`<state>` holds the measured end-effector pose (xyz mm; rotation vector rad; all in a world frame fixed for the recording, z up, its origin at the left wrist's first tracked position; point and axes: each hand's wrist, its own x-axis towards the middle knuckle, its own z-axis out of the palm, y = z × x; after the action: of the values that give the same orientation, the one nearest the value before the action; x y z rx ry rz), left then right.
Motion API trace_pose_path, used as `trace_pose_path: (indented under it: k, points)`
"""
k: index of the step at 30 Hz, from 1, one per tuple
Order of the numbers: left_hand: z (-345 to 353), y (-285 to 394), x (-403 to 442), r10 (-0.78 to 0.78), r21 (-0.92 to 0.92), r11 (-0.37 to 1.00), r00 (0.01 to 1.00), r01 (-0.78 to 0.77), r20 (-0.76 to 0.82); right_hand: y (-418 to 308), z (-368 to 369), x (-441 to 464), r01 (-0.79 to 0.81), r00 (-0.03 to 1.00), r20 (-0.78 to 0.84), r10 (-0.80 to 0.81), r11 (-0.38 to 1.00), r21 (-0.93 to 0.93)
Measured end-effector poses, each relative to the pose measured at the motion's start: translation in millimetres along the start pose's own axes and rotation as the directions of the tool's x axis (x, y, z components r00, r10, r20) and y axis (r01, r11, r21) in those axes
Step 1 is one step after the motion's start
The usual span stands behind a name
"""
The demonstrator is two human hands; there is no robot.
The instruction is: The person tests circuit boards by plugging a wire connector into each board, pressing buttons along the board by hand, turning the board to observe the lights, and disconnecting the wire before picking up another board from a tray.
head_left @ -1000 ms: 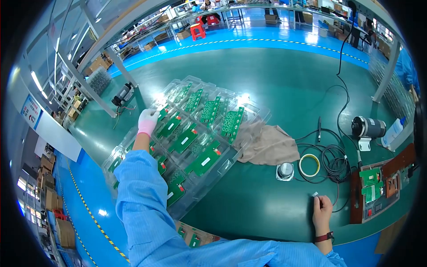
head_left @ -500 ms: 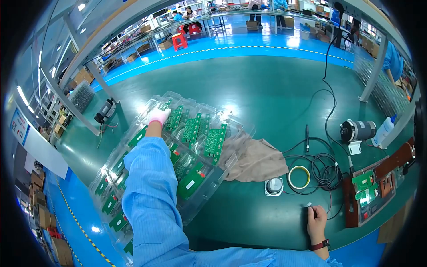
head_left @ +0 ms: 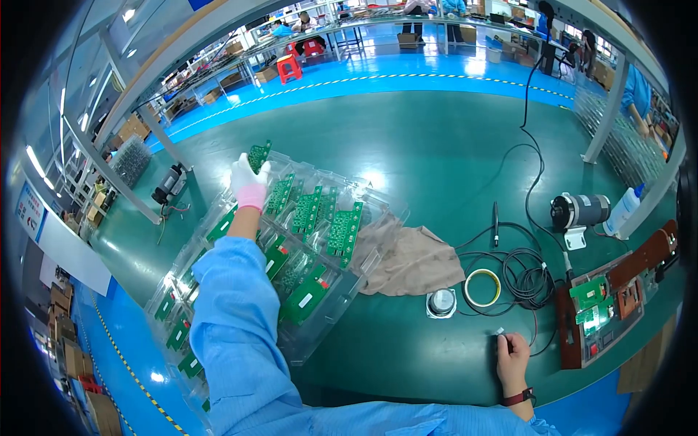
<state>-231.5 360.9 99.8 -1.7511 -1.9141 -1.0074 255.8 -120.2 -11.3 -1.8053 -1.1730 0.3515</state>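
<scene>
My left hand (head_left: pixel 249 182), in a white glove with a pink cuff, is closed on a green circuit board (head_left: pixel 259 154) above the far corner of a clear plastic tray (head_left: pixel 327 330). Several more green boards stand or lie in the tray's compartments, among them a board (head_left: pixel 345 231) at its right side. My right hand (head_left: pixel 515 356) is bare and rests near the table's front edge. Its fingers are pinched on a cable with a small white connector (head_left: pixel 499 331) poking out at the thumb. Most of that cable is hidden by the hand.
A brown cloth (head_left: pixel 414 265) lies beside the tray. Nearby are a round metal part (head_left: pixel 441 302), a tape roll (head_left: pixel 482 288), a coiled black cable (head_left: pixel 529 280) and a pen (head_left: pixel 496 224). Farther right are a motor (head_left: pixel 580 211), a bottle (head_left: pixel 625 211) and a brown fixture with boards (head_left: pixel 574 330).
My left hand has risen from the tray toward its far left corner, lifting a circuit board out. My right hand has stayed nearly still. The view has shifted slightly.
</scene>
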Motion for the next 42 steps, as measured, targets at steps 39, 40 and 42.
trace_pose_path:
  k: [39,40,42]
  points:
    - [-22.0,43.0,-40.7,-0.078,0.129,0.992,0.867,0.016,0.493,15.6,3.2,1.0,-0.031,0.999,-0.012,0.032,0.997,0.076]
    - [-17.7,36.4,-40.7,-0.068,0.108,0.994,0.88,0.019,0.47,14.8,2.8,1.3,-0.013,1.0,-0.014,0.014,0.998,0.067]
    - [-9.5,24.4,-37.2,-0.044,0.057,0.998,0.907,0.022,0.418,12.0,1.4,2.1,0.027,0.999,-0.026,-0.026,0.998,0.048]
